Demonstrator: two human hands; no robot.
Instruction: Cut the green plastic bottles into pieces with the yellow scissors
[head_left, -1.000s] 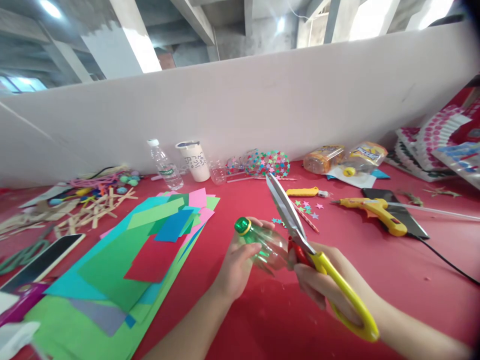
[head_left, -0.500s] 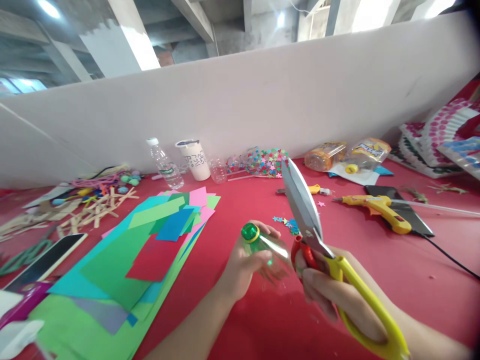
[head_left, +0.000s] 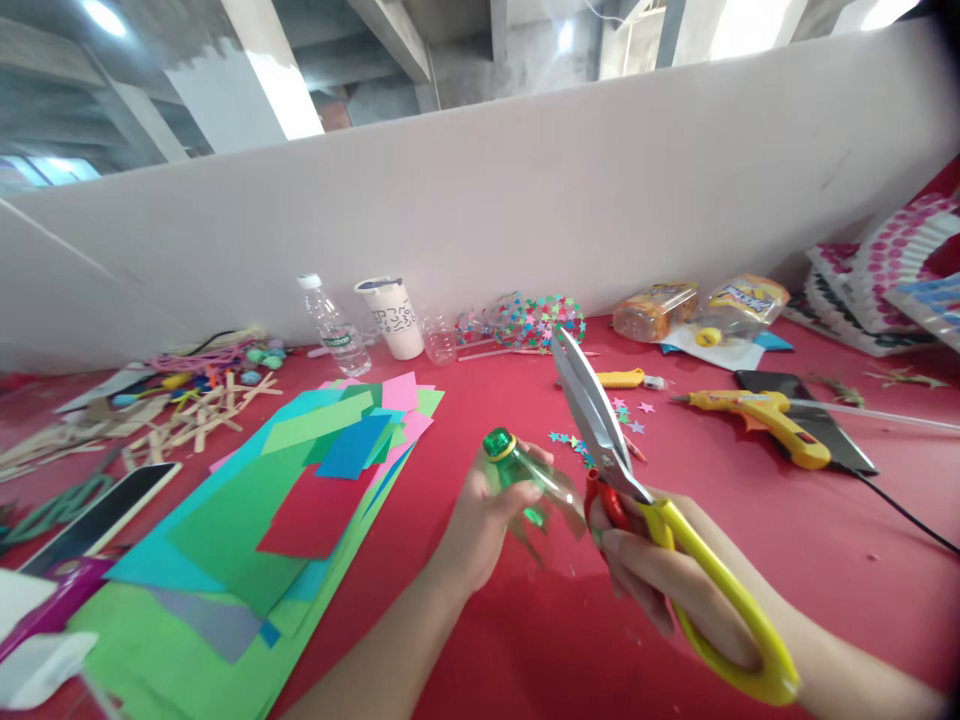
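Observation:
My left hand (head_left: pixel 487 510) wraps round a cut green plastic bottle top (head_left: pixel 536 480), its green neck with a yellow ring tilted up to the left. The lower edge of the bottle piece is cut and points right. Fingers of my right hand (head_left: pixel 667 570) curl around scissors (head_left: pixel 600 420) with yellow and red handles. The blades point up and look closed, a short way right of the bottle piece. Something red (head_left: pixel 609 505) shows by my right fingers; it looks like part of the scissors handle. Small star sequins (head_left: pixel 574 445) lie on the table behind.
Coloured paper sheets (head_left: pixel 232 530) cover the left of the red table (head_left: pixel 420 620). A yellow glue gun (head_left: pixel 765 415) and a yellow craft knife (head_left: pixel 622 379) lie right. A water bottle (head_left: pixel 337 335), a white cup (head_left: pixel 391 320) and a star-filled bottle (head_left: pixel 540 325) line the wall.
Both hands have shifted slightly. The scissors have moved a little left, and the bottle piece has turned a bit in my left hand. More star sequins show beside the blades.

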